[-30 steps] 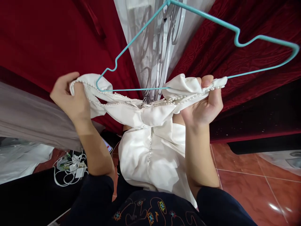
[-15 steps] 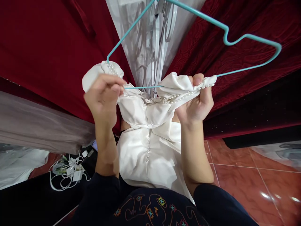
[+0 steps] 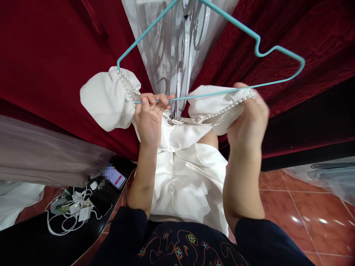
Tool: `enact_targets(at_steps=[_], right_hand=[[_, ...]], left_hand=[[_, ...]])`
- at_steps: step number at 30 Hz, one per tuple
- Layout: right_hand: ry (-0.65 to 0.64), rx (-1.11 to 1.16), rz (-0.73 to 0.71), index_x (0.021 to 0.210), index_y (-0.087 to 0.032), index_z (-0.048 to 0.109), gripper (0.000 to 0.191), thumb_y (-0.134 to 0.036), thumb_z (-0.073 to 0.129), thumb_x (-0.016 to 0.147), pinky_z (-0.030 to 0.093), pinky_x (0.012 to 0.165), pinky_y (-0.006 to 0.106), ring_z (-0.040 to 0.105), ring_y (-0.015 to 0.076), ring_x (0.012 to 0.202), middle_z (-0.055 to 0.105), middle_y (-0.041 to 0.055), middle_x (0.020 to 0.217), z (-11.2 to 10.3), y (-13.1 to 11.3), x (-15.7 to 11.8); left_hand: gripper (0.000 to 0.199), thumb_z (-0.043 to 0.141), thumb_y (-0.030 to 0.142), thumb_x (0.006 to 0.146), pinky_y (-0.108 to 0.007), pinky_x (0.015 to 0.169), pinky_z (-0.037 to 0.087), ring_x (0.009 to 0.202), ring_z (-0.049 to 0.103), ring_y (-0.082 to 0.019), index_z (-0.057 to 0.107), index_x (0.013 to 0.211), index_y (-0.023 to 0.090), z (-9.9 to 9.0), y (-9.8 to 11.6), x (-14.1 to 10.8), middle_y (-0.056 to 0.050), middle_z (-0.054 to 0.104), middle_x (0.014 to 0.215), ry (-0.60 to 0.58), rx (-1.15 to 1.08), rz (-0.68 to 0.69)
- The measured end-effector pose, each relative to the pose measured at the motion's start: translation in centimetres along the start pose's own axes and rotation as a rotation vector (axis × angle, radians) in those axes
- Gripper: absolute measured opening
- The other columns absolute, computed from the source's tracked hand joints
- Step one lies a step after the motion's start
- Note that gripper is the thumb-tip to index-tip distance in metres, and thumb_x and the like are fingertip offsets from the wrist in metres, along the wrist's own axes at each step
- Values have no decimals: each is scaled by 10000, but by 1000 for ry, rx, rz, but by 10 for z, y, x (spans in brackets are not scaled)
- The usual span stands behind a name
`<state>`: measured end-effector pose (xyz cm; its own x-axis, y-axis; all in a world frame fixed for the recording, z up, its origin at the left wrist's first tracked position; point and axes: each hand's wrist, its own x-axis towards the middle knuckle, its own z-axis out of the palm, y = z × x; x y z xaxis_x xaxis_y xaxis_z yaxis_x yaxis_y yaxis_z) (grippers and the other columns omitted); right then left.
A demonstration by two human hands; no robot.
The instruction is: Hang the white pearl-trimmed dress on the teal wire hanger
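A white dress (image 3: 185, 177) with buttons down its front and pearl trim hangs before me. Its left puffed sleeve (image 3: 104, 99) sits over one end of a light blue hanger (image 3: 230, 18). My left hand (image 3: 149, 120) is closed round the hanger's bottom bar, beside that sleeve. Slightly blurred, my right hand (image 3: 251, 118) grips the pearl-edged opening of the right sleeve (image 3: 210, 96). The bar runs in front of this sleeve, and the notched right end of the hanger is bare.
Dark red cloth (image 3: 63, 48) hangs on the left and patterned red cloth (image 3: 277, 26) on the right. White metal rods (image 3: 183, 62) stand behind the dress. A black bench (image 3: 33, 240) at lower left bears white cables (image 3: 74, 207) and a lit phone (image 3: 116, 177). Red tiles (image 3: 310, 210) cover the floor.
My left hand has moved right and taken hold of the bar. My right hand has drawn the right sleeve outward; the bar, partly hidden by it before, now shows in front. The hanger shifted left.
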<state>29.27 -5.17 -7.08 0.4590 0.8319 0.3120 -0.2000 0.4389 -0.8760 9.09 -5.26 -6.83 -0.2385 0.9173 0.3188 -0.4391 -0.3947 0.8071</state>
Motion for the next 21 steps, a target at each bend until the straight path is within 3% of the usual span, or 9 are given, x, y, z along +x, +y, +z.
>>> enact_targets(at_steps=[2,5,8,12,16,18,21], right_hand=[[179,-89,-185,801,-209,717,120,-114,739,731,475,807,300,605,143,786,662,24,843,-17,-7,17],[375,-218,-403,700,-210,578,227,3,648,668,384,689,265,483,77,649,536,-18,777,-42,-19,51],[357,-371,-444,713,-223,478,255,1,593,677,349,679,261,443,49,649,508,-18,863,-57,-35,80],[121,-539,-453,797,-213,531,200,-47,610,719,345,667,259,435,50,682,577,24,1036,-38,-59,88],[-150,-584,-522,910,-194,580,240,-35,641,741,298,600,275,410,30,603,614,36,1056,8,-78,56],[-362,-570,-374,1010,-196,590,303,-112,746,764,319,586,266,524,52,644,622,20,993,22,-84,34],[-604,-483,-131,927,-192,624,280,-374,812,827,359,566,265,550,84,638,593,4,788,25,-83,5]], left_hand=[[371,559,537,1022,-344,864,580,995,747,-239,479,834,227,-2,2,-1,-44,646,821,4,-1,37],[348,543,487,1035,-350,862,585,885,726,-209,462,815,231,-5,7,-2,-26,615,764,-4,7,102],[364,544,516,1026,-346,846,584,871,716,-207,444,815,236,-6,9,-3,-20,606,750,5,41,114],[354,540,519,1022,-353,873,579,845,711,-200,445,821,243,-5,9,-5,-13,615,760,-10,68,145],[365,549,533,1017,-354,872,574,859,722,-206,444,822,243,-4,6,-6,-13,624,761,8,49,153],[371,568,536,1008,-360,868,573,863,727,-211,450,817,241,-4,5,-5,-16,625,758,15,39,146],[385,574,550,1000,-373,884,575,848,727,-210,452,811,238,-4,4,-5,-14,627,756,30,52,123]])
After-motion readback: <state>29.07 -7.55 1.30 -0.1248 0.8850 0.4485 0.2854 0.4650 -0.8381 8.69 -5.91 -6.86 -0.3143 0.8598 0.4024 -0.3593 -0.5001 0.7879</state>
